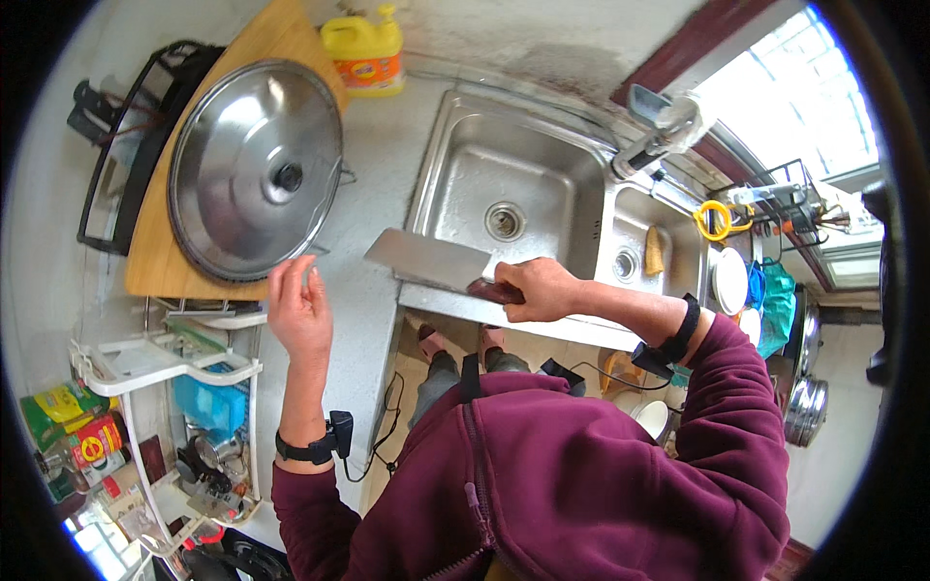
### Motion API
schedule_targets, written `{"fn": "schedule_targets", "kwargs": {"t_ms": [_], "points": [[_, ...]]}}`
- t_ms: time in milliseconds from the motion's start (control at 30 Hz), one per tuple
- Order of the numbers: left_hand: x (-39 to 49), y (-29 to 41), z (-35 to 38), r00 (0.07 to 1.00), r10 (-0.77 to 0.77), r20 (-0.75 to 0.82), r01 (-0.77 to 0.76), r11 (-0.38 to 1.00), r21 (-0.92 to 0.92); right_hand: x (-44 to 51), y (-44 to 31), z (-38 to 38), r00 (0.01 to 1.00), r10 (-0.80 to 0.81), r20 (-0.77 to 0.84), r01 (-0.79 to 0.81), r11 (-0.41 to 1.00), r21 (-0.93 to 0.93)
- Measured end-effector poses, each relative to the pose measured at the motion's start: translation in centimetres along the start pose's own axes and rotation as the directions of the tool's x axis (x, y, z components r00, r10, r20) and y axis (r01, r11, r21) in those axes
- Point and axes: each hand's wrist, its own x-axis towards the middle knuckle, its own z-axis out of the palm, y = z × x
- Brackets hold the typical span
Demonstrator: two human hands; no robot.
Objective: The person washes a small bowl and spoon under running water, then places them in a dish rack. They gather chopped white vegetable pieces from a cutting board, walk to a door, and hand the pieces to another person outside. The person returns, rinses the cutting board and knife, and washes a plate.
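Note:
My right hand (pixel 536 289) is closed around the dark handle of a cleaver (pixel 430 259). Its broad steel blade points left, above the near left rim of the stainless steel double sink (pixel 534 174). My left hand (pixel 299 301) is raised with its fingers slightly curled and holds nothing that I can see. Just beyond its fingertips is the edge of a large round metal lid (pixel 254 171) with a black knob. The lid lies over a wooden board (pixel 149 269); whatever is beneath it is hidden.
A yellow detergent jug (pixel 365 54) stands behind the counter's left part. The faucet (pixel 654 141) rises behind the sink, and a brown scrubber (pixel 654 250) lies in the smaller basin. White plastic shelving (pixel 254 407) stands at left. White plates (pixel 729 279) are at right.

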Motion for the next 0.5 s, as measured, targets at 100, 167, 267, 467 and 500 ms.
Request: {"fn": "schedule_targets", "kwargs": {"t_ms": [100,167,267,467,500], "points": [[-0.2,3.8,4.4,0.915,-0.290,0.281,0.361,0.899,-0.247,-2.7,1.9,-1.3,0.974,0.193,-0.116,-0.184,0.980,0.079],[-0.6,7.5,9.6,0.556,-0.472,0.684,0.810,0.492,-0.319,-2.8,1.8,-1.3,0.927,0.299,-0.227,-0.257,0.946,0.198],[-0.7,12.2,17.2,0.104,-0.205,0.973,0.995,0.013,-0.104,-1.6,2.4,-0.1,0.866,0.349,-0.359,-0.200,0.898,0.391],[-0.9,15.5,26.1,0.163,-0.236,0.958,0.963,-0.175,-0.207,-4.4,17.9,-1.0,0.658,0.535,-0.530,-0.356,0.841,0.406],[-1.4,15.6,26.7,0.176,-0.219,0.960,0.961,-0.172,-0.216,-5.3,21.6,-1.6,0.435,0.561,-0.704,-0.399,0.821,0.408]]}}
